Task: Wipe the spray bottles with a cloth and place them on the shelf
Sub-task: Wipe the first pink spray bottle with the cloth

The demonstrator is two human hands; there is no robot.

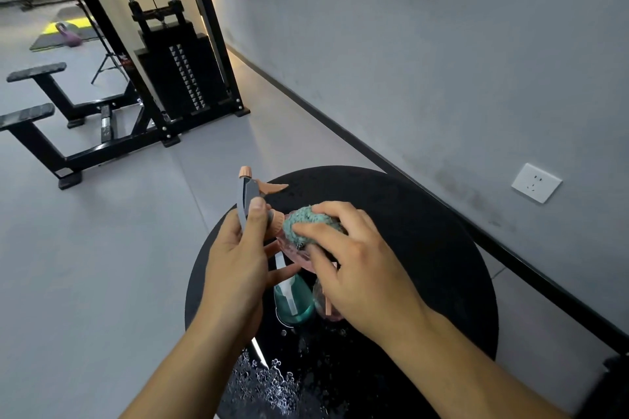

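Note:
My left hand (235,262) grips the grey and peach spray head (250,196) of a pink spray bottle (289,250), held tilted above a round black table (425,231). With my right hand (354,269) I press a bunched teal cloth (308,221) onto the pink bottle's shoulder. Below my hands a teal spray bottle (293,303) stands on the table. A second pink bottle (326,306) stands beside it, mostly hidden under my right hand.
Water droplets (272,381) spread over the near part of the table. A grey wall with a white socket (536,182) runs along the right. A black cable weight machine (177,68) and benches (37,119) stand on the grey floor at the left. No shelf is in view.

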